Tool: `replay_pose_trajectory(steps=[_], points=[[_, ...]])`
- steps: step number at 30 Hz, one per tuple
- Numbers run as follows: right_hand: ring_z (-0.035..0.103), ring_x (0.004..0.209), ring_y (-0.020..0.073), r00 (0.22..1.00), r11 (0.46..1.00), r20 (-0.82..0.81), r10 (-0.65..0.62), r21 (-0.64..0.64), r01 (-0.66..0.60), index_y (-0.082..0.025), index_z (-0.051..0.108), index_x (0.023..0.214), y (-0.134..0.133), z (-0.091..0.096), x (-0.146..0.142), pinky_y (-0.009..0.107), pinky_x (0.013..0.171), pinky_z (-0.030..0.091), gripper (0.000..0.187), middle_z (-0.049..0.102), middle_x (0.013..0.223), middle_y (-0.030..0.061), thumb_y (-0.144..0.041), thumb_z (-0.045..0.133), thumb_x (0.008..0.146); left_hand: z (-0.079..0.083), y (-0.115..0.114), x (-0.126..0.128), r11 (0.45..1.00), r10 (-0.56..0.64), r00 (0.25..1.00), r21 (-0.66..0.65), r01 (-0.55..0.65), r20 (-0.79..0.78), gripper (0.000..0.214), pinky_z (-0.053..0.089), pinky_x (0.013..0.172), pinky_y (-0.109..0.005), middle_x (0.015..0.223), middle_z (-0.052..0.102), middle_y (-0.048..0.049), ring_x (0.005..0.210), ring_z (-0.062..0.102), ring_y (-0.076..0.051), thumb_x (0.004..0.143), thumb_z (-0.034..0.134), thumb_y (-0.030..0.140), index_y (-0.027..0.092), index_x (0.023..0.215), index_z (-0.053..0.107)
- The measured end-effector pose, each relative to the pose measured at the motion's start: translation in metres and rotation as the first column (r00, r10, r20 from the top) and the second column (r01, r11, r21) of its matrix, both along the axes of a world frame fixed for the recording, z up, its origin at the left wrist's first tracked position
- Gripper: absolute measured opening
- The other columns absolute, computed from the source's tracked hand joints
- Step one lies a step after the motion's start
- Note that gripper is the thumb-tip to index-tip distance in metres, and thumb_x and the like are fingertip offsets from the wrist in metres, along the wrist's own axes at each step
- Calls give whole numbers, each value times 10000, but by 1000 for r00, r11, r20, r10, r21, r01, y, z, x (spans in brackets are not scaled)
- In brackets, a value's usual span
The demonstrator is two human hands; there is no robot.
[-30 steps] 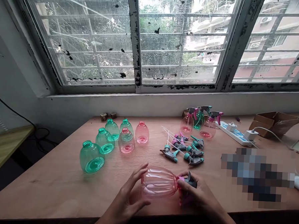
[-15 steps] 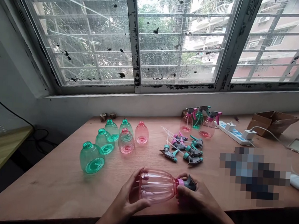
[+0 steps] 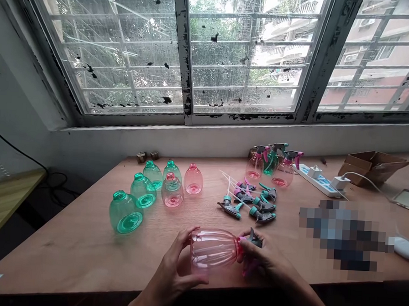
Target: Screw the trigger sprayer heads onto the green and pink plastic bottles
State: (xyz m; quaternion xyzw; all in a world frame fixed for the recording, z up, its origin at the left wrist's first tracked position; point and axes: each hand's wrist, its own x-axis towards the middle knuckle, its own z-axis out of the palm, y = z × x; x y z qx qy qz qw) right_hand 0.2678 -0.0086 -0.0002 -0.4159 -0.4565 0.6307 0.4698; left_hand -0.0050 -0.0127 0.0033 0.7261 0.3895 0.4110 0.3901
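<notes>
A clear pink spray bottle (image 3: 215, 250) lies on its side in the air, just over the table's front edge. My left hand (image 3: 176, 265) is curved around its base end, thumb below and fingers above. At the neck, my right hand (image 3: 257, 254) grips the pink collar of a black and pink spray head (image 3: 255, 238), whose trigger points downward and is partly covered by the fingers. Beyond the hands lies a pile of loose spray heads (image 3: 263, 215) with teal or pink parts and white tubes.
Several open green bottles (image 3: 126, 215) and two open pink bottles (image 3: 193, 180) stand at left. Three bottles with spray heads (image 3: 283, 175) stand at the back, near a power strip (image 3: 317, 181) and a cardboard box (image 3: 371, 168). A blurred patch covers something at right.
My right hand has turned the spray head at the bottle's neck, and its pink trigger now shows below. The bottle stays nearly in place in my left hand.
</notes>
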Motion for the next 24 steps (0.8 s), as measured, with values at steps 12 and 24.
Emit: replay_pose_trajectory(steps=[12, 24], points=[[648, 534, 172, 987, 932, 38, -154, 337, 132, -168, 594, 1073, -16, 37, 4, 259, 461, 523, 307, 741, 717, 66, -445, 612, 942, 1, -1, -1, 996, -1, 994, -92, 11, 111, 854, 313, 1169, -520, 1520, 403, -108, 1394, 369, -376, 838, 642, 632, 325, 1525, 241], [730, 811, 261, 244, 522, 508, -826, 853, -6, -177, 547, 1304, 207, 174, 43, 337, 732, 542, 381, 768, 952, 103, -249, 627, 939, 11, -2, 4, 995, -9, 999, -104, 4, -47, 649, 382, 1132, -484, 1498, 413, -107, 1322, 471, -296, 979, 559, 405, 356, 1523, 208]])
